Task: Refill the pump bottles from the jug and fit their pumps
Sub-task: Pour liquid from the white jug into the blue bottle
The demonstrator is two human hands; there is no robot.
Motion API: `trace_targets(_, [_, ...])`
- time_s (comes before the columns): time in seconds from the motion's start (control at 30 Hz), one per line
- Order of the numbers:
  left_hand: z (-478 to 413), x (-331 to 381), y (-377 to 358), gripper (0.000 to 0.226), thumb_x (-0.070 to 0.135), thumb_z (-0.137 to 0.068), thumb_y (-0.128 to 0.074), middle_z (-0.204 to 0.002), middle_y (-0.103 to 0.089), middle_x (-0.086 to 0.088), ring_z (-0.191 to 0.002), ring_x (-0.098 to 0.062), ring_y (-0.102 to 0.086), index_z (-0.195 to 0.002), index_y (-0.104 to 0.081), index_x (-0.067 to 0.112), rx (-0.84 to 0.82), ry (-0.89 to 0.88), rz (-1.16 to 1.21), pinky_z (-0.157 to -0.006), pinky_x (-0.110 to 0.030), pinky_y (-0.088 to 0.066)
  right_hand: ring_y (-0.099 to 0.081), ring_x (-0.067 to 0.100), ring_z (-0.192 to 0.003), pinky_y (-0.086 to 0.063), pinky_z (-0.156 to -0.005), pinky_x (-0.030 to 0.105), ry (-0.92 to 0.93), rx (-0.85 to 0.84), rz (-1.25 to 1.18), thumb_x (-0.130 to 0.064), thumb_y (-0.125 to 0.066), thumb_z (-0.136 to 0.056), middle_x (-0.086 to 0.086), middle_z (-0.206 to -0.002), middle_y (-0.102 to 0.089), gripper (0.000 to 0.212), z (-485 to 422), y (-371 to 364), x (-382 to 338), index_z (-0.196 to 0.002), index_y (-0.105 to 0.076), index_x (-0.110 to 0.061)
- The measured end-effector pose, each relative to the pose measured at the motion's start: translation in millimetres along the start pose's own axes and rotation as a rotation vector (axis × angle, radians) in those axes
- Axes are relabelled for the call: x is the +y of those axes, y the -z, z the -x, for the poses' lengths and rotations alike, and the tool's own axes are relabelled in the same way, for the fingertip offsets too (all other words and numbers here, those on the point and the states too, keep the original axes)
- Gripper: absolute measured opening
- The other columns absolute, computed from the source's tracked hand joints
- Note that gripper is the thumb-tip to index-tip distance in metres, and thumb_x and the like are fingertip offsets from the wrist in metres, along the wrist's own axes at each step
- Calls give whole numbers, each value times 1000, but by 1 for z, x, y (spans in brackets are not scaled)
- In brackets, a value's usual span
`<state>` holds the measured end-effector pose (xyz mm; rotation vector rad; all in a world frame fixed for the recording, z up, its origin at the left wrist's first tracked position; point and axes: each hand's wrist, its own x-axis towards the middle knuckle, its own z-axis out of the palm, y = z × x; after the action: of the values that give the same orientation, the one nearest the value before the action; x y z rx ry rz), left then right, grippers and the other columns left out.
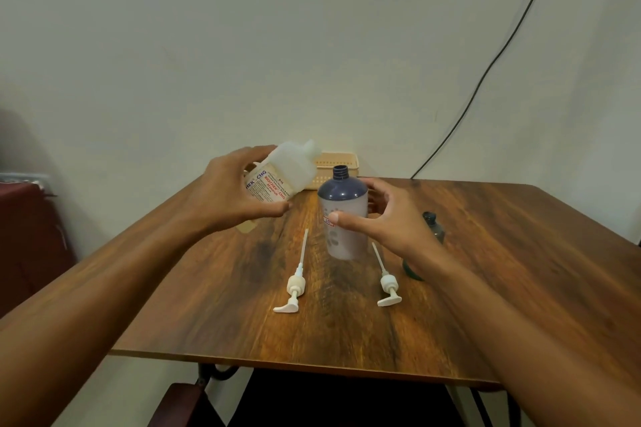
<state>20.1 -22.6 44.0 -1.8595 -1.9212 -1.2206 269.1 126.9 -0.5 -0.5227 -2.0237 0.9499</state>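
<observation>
My left hand (pixel 239 189) grips a translucent white jug (pixel 284 172) with a red and blue label, lifted off the table and tilted with its neck pointing up and right. A blue-shouldered pump bottle (pixel 341 215) stands upright and uncapped at the table's middle. My right hand (pixel 385 218) curls around its right side, thumb on the front. Two white pumps lie on the wood in front: one (pixel 295 284) to the left, one (pixel 386 282) to the right. A dark green bottle (pixel 433 227) lies behind my right wrist, partly hidden.
The wooden table (pixel 503 270) stands against a pale wall. A beige plastic basket (pixel 338 166) sits at its far edge behind the jug. A black cable (pixel 485 69) runs down the wall to the right. A dark red chair (pixel 27 236) is at the left.
</observation>
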Motion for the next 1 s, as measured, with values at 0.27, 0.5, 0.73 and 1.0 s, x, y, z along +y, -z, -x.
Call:
trace_targets(0.27, [-10,5,6,93,43,-64,-94,-123,-66,6,-104,-15,-64,-147,-55,26,-69,-58,-90,-81,-32,-61,-69,-1,-112,-60,-81,17,4,-16,18,-56,-96,-70,-25,-125,-71,73,2,-1,0,-134,-63,-43])
trace_targets(0.5, [-11,6,6,93,45,-64,-94,-117,-66,8,-100,-14,-64,-147,-54,31,-113,-77,-122,-79,-31,-61,-66,-16,-106,-57,-74,7,-8,-24,18,-55,-97,-68,-34,-111,-71,56,4,-2,-4,-112,-61,-58])
trace_targets(0.73, [-12,9,8,94,44,-64,-93,-114,-66,6,-98,-14,-63,-148,-53,30,-137,-95,-169,-77,-32,-61,-70,-6,-108,-58,-76,11,-10,-25,11,-52,-97,-70,-26,-120,-72,68,6,-3,-4,-128,-62,-49])
trace_targets(1.0, [-14,11,14,94,46,-65,-93,-115,-67,4,-97,-15,-64,-148,-53,27,-152,-130,-240,-78,-37,-62,-69,4,-114,-59,-85,21,-36,-36,21,-47,-96,-73,-15,-129,-73,76,7,-5,-1,-140,-65,-31])
